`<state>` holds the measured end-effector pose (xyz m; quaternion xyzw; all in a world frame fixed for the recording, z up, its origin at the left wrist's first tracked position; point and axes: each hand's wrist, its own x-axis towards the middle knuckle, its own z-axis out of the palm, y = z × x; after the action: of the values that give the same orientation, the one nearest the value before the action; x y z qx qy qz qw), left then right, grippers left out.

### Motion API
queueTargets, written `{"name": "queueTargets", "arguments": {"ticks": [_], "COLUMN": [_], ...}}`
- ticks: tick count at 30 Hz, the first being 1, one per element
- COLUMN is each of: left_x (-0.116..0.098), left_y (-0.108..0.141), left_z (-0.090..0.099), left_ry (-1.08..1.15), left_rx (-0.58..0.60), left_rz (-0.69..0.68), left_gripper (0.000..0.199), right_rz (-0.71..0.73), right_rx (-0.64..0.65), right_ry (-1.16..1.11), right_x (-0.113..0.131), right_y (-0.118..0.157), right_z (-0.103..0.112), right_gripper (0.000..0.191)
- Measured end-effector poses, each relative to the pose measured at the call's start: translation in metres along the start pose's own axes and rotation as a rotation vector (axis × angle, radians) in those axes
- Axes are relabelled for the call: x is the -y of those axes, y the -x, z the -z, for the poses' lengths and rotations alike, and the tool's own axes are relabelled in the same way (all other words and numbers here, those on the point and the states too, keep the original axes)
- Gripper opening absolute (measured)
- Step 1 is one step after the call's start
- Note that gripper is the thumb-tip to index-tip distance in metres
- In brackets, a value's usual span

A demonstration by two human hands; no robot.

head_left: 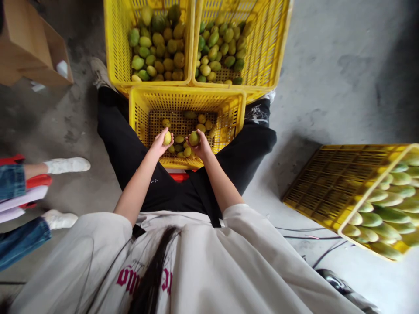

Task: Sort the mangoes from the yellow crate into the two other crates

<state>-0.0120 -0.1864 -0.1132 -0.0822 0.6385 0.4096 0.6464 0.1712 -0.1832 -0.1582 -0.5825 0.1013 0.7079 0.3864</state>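
My left hand [158,144] is closed around a small yellow oval fruit [167,138], which looks like a mango. A greener fruit of the same kind [194,138] sits in my right hand [203,145], its fingers curled about it. Both hands are over the near part of a small yellow plastic crate [187,93] standing between my knees. On the dark perforated bottom of that crate lie several loose fruits [201,118], some yellow and some green. My hands hide part of the fruit beneath them.
Beyond it, two larger yellow crates, left [114,56] and right [268,56], hold many green and yellow fruits. Another crate [304,187] of long green fruits stands at right, near black cables [307,237]. At left are a cardboard box [29,48] and another person's white shoes [67,165].
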Motion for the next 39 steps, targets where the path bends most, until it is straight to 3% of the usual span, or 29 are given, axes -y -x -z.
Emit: {"name": "queueTargets", "arguments": {"ticks": [4,12,19,28,33,39], "left_x": [0.001,0.001,-0.001,0.001,-0.004,-0.003], "left_y": [-0.001,-0.007,0.0,-0.003,0.005,0.011], "left_z": [0.0,0.004,0.0,0.003,0.003,-0.001], "left_ry": [-0.007,-0.042,0.0,0.039,0.017,-0.032], "left_rx": [-0.032,-0.001,0.069,0.015,0.069,0.096], "left_rz": [0.003,0.052,0.061,0.061,0.117,0.064], "left_gripper": [0.05,0.054,0.027,0.014,0.017,0.025], "right_rz": [-0.038,-0.092,-0.085,-0.053,-0.109,-0.102], "right_rx": [0.021,0.117,0.056,-0.063,0.024,0.114], "right_ry": [-0.05,0.0,-0.054,-0.189,-0.09,-0.061], "right_x": [0.002,0.005,0.005,0.008,0.007,0.002], "right_y": [0.0,0.005,0.002,-0.001,0.0,0.001], "right_z": [-0.001,0.0,0.005,0.005,0.007,0.005], "right_gripper": [0.016,0.039,0.038,0.029,0.036,0.02]}}
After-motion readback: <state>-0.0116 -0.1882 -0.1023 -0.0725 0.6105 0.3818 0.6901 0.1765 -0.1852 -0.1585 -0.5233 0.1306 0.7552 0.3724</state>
